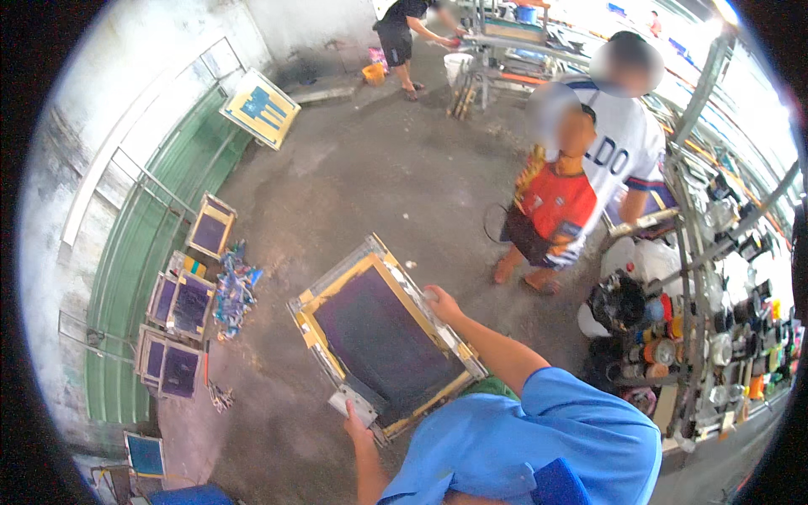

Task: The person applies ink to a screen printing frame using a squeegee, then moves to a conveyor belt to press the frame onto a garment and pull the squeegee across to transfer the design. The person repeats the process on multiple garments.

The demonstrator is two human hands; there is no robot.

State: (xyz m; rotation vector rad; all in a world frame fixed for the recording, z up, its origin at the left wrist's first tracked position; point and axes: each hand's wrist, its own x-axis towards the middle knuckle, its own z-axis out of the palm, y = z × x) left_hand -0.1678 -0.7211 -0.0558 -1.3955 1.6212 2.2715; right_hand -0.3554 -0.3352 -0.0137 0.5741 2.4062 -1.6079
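Left hand [357,420] grips screen frame [383,337] near corner | right hand [439,301] clasps far edge, fingers partly hidden | long axis runs upper-left to lower-right

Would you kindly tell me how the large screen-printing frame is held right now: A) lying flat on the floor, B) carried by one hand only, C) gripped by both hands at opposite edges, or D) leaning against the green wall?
C: the left hand grips the near edge of the frame and the right hand its far edge, keeping it above the floor.
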